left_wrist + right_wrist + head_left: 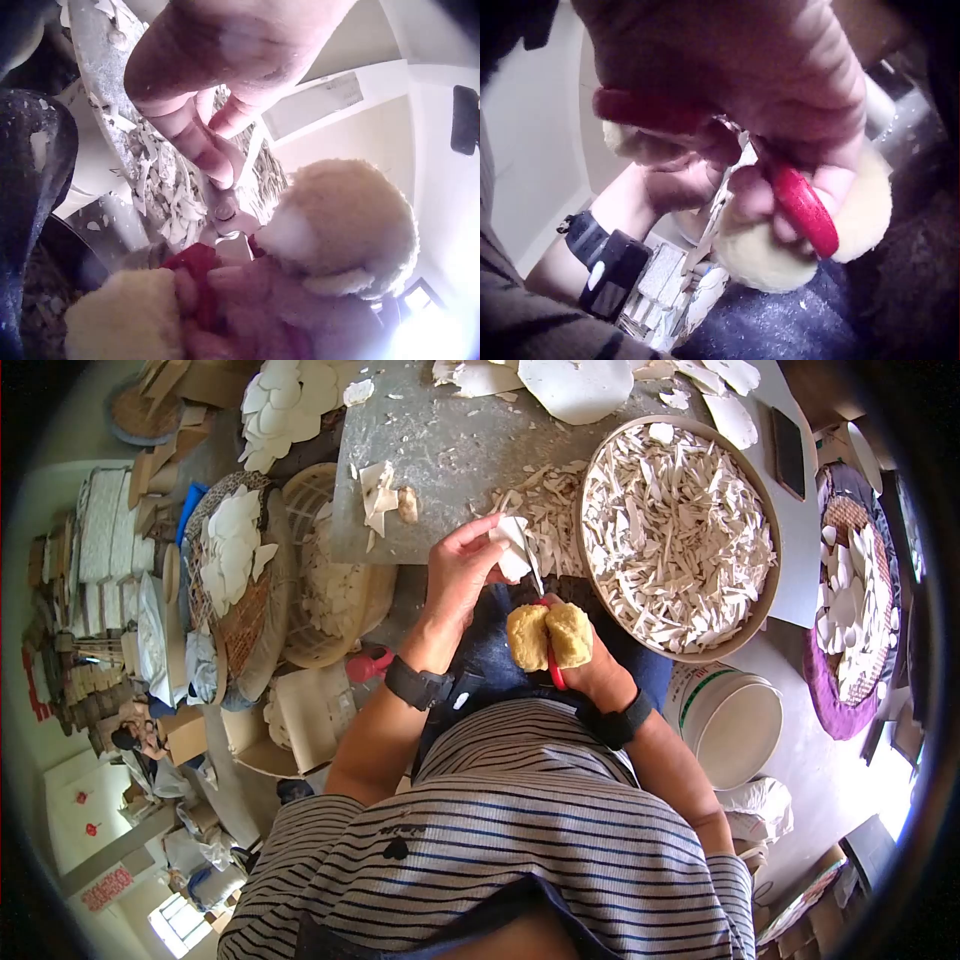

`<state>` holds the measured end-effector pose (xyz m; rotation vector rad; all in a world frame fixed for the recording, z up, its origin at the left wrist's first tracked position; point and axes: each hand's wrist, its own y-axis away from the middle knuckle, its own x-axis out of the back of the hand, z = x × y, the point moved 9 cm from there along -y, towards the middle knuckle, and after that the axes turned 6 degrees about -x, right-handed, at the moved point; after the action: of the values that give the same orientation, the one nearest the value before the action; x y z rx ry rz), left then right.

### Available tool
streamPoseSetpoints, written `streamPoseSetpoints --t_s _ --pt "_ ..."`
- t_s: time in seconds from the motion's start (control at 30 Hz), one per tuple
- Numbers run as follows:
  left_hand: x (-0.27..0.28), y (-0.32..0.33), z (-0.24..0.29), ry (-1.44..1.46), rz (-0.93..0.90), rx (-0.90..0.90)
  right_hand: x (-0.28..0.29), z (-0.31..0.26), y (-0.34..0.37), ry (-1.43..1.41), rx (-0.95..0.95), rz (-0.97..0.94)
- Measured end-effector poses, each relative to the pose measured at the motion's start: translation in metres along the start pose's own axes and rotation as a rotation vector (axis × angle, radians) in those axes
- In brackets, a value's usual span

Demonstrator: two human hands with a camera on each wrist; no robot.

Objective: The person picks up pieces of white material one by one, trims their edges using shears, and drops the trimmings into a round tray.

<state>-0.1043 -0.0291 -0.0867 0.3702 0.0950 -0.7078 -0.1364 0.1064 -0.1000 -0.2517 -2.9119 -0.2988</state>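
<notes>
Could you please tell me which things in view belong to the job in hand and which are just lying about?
Seemingly part of the job:
scissors, in the right hand
white piece, in the left hand
tray of strips
yellow padding

Apparently just lying about:
phone, on the table
bucket

Dark phone (788, 454), white bucket (700, 694), open cardboard box (318, 705)
</notes>
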Motion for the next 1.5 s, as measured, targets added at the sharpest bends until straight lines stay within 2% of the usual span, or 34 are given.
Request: streamPoseSetpoints --t_s 0.03,0.07,0.13,0.17,0.23,0.3,0.37,0.4,0.43,0.47,0.5,0.53,0.57,0.63,0.7,0.77,0.8,0.83,0.87,0.9,0.93,0.97,1.03,1.07,1.1,1.17,1.23,1.3,1.33,1.37,1.43,1.5 --pt "0.001 0.001 -0.001 -0.007 0.007 0.006 -0.002 0.006 0.000 -0.077 -0.003 0.006" --pt "0.001 0.002 -0.004 0.000 0.006 0.014 -0.006 0.014 0.001 -0.352 -0.038 0.017" --pt "0.004 0.003 -0.007 0.014 0.011 0.025 -0.011 0.026 0.004 -0.503 -0.092 0.014" --pt "0.004 0.004 -0.008 0.021 -0.001 0.025 -0.011 0.023 0.005 -0.381 -0.110 -0.002" --pt "0.006 0.008 -0.009 0.033 -0.022 0.023 -0.012 0.021 0.006 -0.360 -0.121 -0.025" --pt "0.015 0.012 -0.002 0.035 -0.017 -0.010 -0.008 0.017 0.010 -0.480 -0.096 -0.011" --pt "0.040 0.018 0.017 0.009 -0.018 -0.025 0.001 -0.002 0.013 -0.439 -0.034 0.061" --pt "0.063 0.019 0.030 -0.004 0.030 -0.040 0.005 -0.012 0.015 -0.382 0.007 0.113" --pt "0.089 0.020 0.049 -0.001 0.086 -0.107 0.002 -0.010 0.017 -0.398 -0.010 0.083" --pt "0.117 0.023 0.073 -0.059 0.089 -0.182 0.000 -0.006 0.019 -0.413 -0.027 0.052" --pt "0.158 0.026 0.093 -0.151 0.274 -0.328 -0.001 -0.003 0.021 -0.428 -0.044 0.022" --pt "0.177 0.039 0.122 -0.475 0.435 -0.428 0.000 -0.025 0.025 -0.190 0.142 -0.045" --pt "0.210 0.049 0.139 -0.883 0.620 -0.600 -0.002 -0.027 0.025 -0.215 0.119 -0.062" --pt "0.179 0.066 0.149 -1.162 0.527 -0.729 -0.010 -0.035 0.026 -0.257 0.077 -0.091" --pt "0.150 0.053 0.084 -0.915 0.251 -0.328 -0.015 -0.045 0.027 -0.065 0.016 -0.134" --pt "0.118 0.040 0.001 -0.941 -0.034 -0.160 -0.019 -0.051 0.027 -0.058 0.034 -0.142" --pt "0.118 0.031 -0.053 -0.959 -0.092 -0.264 -0.023 -0.045 0.027 -0.122 0.038 -0.172" --pt "0.072 0.048 -0.025 -1.239 -0.081 -0.253 -0.024 -0.052 0.031 -0.212 0.009 -0.232" --pt "0.051 0.050 -0.024 -1.184 -0.133 -0.320 -0.021 -0.052 0.034 -0.088 0.089 -0.201" --pt "0.027 0.047 -0.037 -1.030 -0.400 -0.573 -0.018 -0.050 0.034 0.041 0.176 -0.164" --pt "0.012 0.045 -0.058 -0.648 -0.548 0.007 -0.017 -0.046 0.035 0.058 0.142 -0.155" --pt "-0.006 0.047 -0.054 -0.423 -0.643 0.004 -0.018 -0.043 0.036 0.068 0.102 -0.151" --pt "-0.014 0.033 -0.016 -0.423 -0.479 0.028 -0.017 -0.031 0.038 -0.226 -0.110 -0.164" --pt "-0.011 0.015 0.005 -0.481 -0.357 -0.145 -0.016 -0.037 0.038 -0.209 -0.077 -0.158" --pt "-0.006 -0.001 0.023 -0.478 -0.246 -0.204 -0.013 -0.045 0.036 -0.196 -0.046 -0.152" --pt "0.007 -0.038 0.050 -0.643 -0.069 -0.512 -0.012 -0.046 0.034 -0.261 -0.097 -0.183" --pt "0.011 -0.074 0.064 -0.687 -0.044 -0.429 -0.014 -0.035 0.035 -0.431 -0.140 -0.182" --pt "0.015 -0.110 0.085 -0.743 0.015 -0.513 -0.009 -0.032 0.036 -0.441 -0.150 -0.171" --pt "0.014 -0.129 0.099 -0.735 0.004 -0.575 -0.010 -0.019 0.038 -0.551 -0.126 -0.169" --pt "0.020 -0.154 0.105 -0.788 0.044 -0.531 -0.010 -0.010 0.037 -0.662 -0.102 -0.165" --pt "0.022 -0.193 0.120 -0.909 0.103 -0.463 0.002 -0.023 0.034 -0.690 -0.155 -0.118" --pt "0.020 -0.224 0.133 -1.066 0.171 -0.608 0.002 -0.002 0.035 -0.454 -0.193 -0.100"
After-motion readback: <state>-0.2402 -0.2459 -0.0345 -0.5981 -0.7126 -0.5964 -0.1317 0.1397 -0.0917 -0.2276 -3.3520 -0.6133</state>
